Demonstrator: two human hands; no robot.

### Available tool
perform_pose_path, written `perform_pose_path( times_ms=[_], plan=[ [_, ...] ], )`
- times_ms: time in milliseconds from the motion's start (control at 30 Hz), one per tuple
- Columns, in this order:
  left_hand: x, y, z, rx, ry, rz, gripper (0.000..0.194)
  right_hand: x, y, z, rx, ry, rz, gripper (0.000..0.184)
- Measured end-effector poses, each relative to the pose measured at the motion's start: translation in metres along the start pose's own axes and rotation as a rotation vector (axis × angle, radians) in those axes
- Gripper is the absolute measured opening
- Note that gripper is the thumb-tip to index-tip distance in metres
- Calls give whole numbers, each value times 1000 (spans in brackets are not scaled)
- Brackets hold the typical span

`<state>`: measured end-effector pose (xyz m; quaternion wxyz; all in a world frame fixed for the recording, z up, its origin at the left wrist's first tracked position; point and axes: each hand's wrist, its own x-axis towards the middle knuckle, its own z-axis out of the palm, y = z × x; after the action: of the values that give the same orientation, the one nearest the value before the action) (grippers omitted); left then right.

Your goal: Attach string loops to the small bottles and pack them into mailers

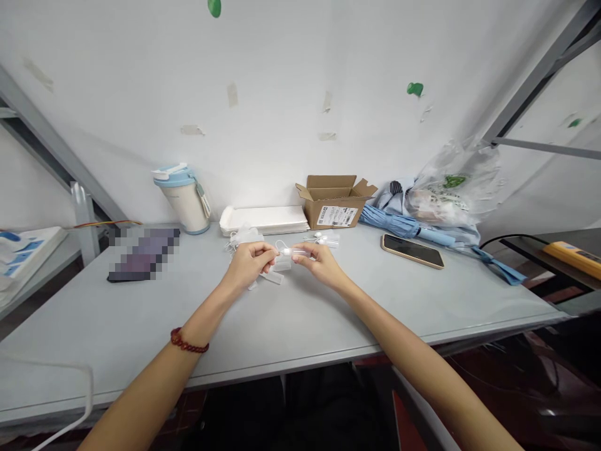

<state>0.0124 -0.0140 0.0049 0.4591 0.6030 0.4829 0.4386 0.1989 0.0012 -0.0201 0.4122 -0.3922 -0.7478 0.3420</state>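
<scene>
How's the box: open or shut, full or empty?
Open: the box has its back flap up, side flaps splayed. Full or empty: cannot tell; its front wall hides the bottom.

A single head-worn camera looks from above and behind the near edge of the gray tabletop point(328, 338), facing forward and down, with the forearms point(404, 341) entering large from the bottom edge and the left hand point(253, 263) and right hand point(322, 263) close to mid-view. The wide view takes in nearly the whole tabletop, its front edge rising toward the right, and reaches up the white wall point(282, 62) behind it, farthest from the lens.
</scene>
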Motion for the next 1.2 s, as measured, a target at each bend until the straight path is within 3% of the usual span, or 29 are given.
perform_pose_path(
  times_ms=[200, 433, 600, 833, 1033, 1200],
  plan=[
    [1, 0, -2, 15, -17, -12, 16, 0, 2, 0, -5, -7, -15, 23],
    [3, 2, -8, 157, -128, 5, 22, 1, 1, 2, -39, -62, -31, 24],
    [6, 6, -26, 216, -179, -6, 25, 3, 5, -3, -98, -73, -75, 26],
    [9, -9, -60, 398, -70, -20, 27, 32, 41, -43, -397, 75, -19, 21],
    [15, -6, -63, 442, -187, -61, 26, 44, 80, -77, -688, 42, -70, 24],
    [13, -12, -62, 509, -211, -93, 30, 31, 97, -80, -703, 24, -89, 29]
  ],
)
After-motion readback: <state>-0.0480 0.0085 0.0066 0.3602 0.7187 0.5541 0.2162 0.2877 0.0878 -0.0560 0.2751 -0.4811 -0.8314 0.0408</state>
